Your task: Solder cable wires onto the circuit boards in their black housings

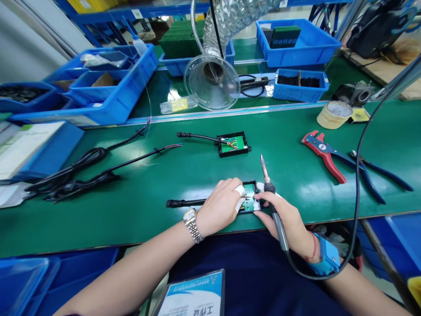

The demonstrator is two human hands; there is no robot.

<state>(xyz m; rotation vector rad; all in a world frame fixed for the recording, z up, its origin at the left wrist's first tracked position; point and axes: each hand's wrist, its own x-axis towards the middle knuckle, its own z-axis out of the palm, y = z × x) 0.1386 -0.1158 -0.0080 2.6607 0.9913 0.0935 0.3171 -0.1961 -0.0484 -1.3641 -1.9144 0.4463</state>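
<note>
In front of me lies a black case with a green circuit board (pixel 249 204) in it, and a black cable (pixel 187 202) runs out of it to the left. My left hand (pixel 223 204) rests over the case's left part, fingers closed, with white covers on some fingertips. A thin dark piece shows at those fingertips; what they grip is hidden. My right hand (pixel 284 217) holds a soldering iron (pixel 279 228), its tip pointing up and away from the board. The thumb and fingertips of that hand also touch the case's right side.
A second black case with board and colored wires (pixel 233 144) lies farther back. Black cables (pixel 95 175) lie left. Red wire strippers (pixel 324 153), pliers (pixel 378 171) and a tape roll (pixel 334 113) lie right. A fume extraction hood (pixel 212 83) hangs above the blue bins (pixel 299 50).
</note>
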